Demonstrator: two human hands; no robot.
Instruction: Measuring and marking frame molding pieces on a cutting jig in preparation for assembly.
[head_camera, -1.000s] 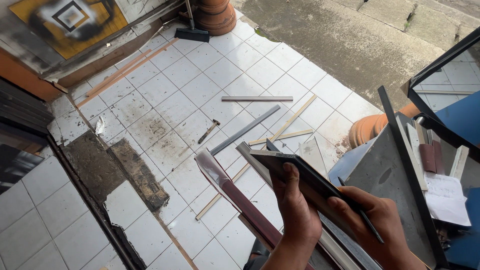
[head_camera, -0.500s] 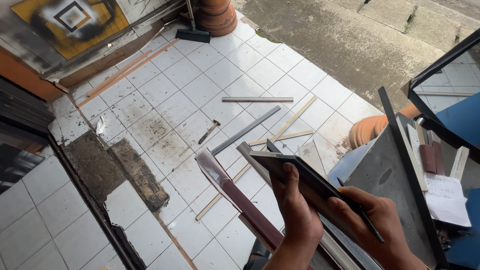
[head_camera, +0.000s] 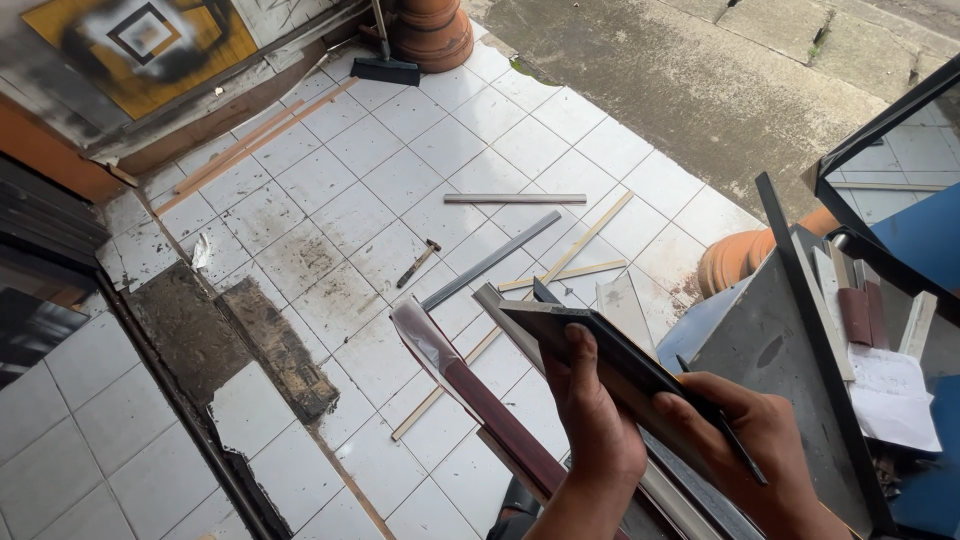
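Observation:
My left hand (head_camera: 592, 420) grips a dark flat profile strip (head_camera: 560, 325) from below, thumb laid over its top face. My right hand (head_camera: 758, 440) holds the same strip further along and also pinches a thin dark pen (head_camera: 722, 420) against it. The strip points up and left over the tiled floor (head_camera: 330, 230). Just left of it a longer maroon profile piece (head_camera: 470, 385) with a clear-wrapped end slants the same way, beside my left hand.
On the tiles lie several metal and wooden strips (head_camera: 515, 198), a small hammer (head_camera: 416, 264) and a broom head (head_camera: 384, 70). Terracotta pots (head_camera: 432, 30) stand at the back. A dark glass-topped frame with papers (head_camera: 880, 330) is at right. Broken floor patches (head_camera: 270, 345) at left.

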